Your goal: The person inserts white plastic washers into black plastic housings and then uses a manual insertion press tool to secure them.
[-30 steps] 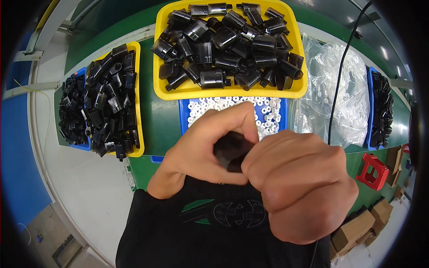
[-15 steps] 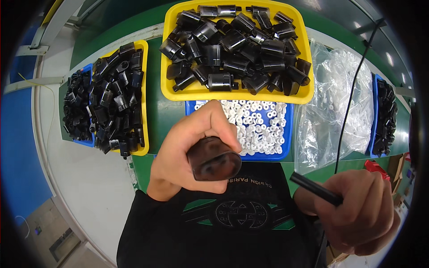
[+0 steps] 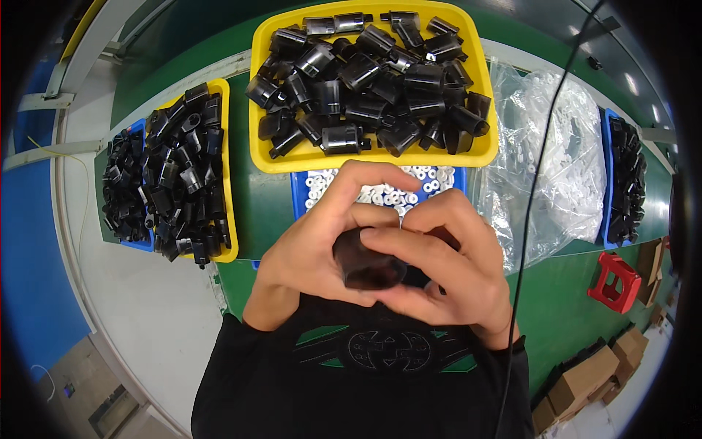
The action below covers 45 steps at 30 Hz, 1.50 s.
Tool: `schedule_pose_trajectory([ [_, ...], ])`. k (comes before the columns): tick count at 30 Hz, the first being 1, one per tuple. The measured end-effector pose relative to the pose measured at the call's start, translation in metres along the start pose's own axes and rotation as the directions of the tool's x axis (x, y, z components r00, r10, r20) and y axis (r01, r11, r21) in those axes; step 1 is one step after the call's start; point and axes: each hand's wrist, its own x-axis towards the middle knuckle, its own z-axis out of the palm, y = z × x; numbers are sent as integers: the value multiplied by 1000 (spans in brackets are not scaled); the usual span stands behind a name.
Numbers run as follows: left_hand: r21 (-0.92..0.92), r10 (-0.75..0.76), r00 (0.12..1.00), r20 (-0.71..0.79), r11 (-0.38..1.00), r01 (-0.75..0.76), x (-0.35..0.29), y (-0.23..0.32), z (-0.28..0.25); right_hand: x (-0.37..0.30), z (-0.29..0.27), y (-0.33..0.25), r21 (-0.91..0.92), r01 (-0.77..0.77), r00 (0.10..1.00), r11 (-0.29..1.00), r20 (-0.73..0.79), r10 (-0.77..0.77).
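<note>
Above the front edge of the bench, my left hand [image 3: 311,249] is wrapped round a dark, see-through plastic cup-shaped housing [image 3: 365,263], its open end toward me. My right hand [image 3: 461,271] has closed on the housing from the other side, with a finger on its upper edge and the thumb below. A dark patch shows between the housing and my right palm, and I cannot make out what it is. Just beyond my hands is a blue tray [image 3: 300,194] of small white rings [image 3: 380,194], partly hidden by my fingers.
A yellow tray [image 3: 486,150] heaped with black housings stands behind the blue one. More black parts fill a yellow tray [image 3: 231,238] at left and a blue tray [image 3: 607,139] at far right. Right of centre lies a clear bag [image 3: 563,161]; a black cord [image 3: 531,219] hangs before it. A red stool [image 3: 614,284] is on the floor.
My right hand has come in from the lower right to the housing. The black rod it held is no longer plainly visible. My left hand has shifted slightly right with the housing.
</note>
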Motion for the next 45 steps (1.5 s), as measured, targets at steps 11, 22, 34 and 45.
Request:
schedule_pose_trajectory([
  [11,304,120,989,-85,948,-89,2,-11,-39,-20,-3,22,-183,-90,986,979,-155,62],
  [22,325,99,995,-12,941,-89,4,-15,-39,-18,-6,23,-267,-46,986,963,-166,1],
  [34,397,77,997,-7,915,-68,2,-14,-37,-24,-2,18,-211,-65,987,975,-155,32],
  [45,480,22,965,-261,871,110,-54,-16,-46,-42,-10,24,-439,-606,694,663,114,711],
])
